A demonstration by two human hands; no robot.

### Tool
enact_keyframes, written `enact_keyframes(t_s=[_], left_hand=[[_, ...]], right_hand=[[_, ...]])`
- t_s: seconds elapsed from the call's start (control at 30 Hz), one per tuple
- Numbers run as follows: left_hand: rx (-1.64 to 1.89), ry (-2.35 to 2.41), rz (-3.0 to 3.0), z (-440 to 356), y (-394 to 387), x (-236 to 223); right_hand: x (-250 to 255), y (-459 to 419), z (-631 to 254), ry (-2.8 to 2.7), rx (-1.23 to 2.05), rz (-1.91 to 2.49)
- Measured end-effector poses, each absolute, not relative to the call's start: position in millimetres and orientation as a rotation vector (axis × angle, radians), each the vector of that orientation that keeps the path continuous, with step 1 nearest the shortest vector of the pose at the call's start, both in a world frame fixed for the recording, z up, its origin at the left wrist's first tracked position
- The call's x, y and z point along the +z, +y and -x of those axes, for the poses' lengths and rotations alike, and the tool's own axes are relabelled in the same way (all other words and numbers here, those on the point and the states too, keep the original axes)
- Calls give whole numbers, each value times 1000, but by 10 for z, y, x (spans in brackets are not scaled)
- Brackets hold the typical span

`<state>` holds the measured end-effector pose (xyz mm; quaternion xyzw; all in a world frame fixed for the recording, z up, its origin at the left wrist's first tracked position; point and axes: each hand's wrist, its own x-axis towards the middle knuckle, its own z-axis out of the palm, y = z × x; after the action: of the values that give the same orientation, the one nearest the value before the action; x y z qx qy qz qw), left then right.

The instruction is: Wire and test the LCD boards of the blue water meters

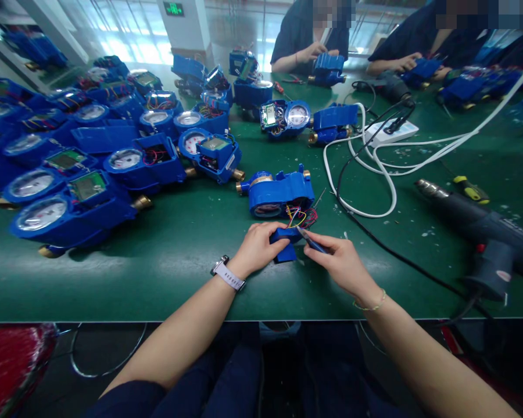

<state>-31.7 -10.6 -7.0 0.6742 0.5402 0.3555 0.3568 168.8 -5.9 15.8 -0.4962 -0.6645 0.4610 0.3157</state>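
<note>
My left hand (258,248) grips a small blue plastic part (286,244) just above the green table (178,249). My right hand (337,261) pinches a thin pointed tool (310,239), its tip at the blue part. Thin coloured wires (300,217) run from the part up to a blue water meter body (279,193) lying on the table just beyond my hands. A watch is on my left wrist, a thin bracelet on my right.
Several blue water meters (82,162) crowd the table's left and back. A heat gun (483,229) lies at right, with white and black cables (375,174) and a power strip (392,131). Two other people (314,40) handle meters across the table.
</note>
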Motion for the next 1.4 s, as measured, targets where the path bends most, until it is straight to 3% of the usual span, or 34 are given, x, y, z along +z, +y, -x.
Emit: enact_keyframes(t_s=[0.23,0.33,0.47,0.57,0.7,0.93,1.4], left_hand=[[940,1468,-1703,335,-100,-128],[966,1455,-1669,331,-97,-138],[976,1396,-1594,321,-99,-151],[973,1367,-1560,313,-108,-161],[984,1348,-1535,307,-110,-167],[977,1326,-1484,330,-83,-187],[959,1316,-1406,358,-54,-217]], right_hand=[[247,47,-1811,-1460,1182,1322],[284,27,-1902,-1691,1062,1309],[260,-131,-1904,-2352,380,1265],[230,-219,-1833,-2513,-140,1238],[220,-192,-1757,-2554,-441,1179],[218,-29,-1755,-2608,-612,1008],[208,107,-1749,-2684,-601,963]])
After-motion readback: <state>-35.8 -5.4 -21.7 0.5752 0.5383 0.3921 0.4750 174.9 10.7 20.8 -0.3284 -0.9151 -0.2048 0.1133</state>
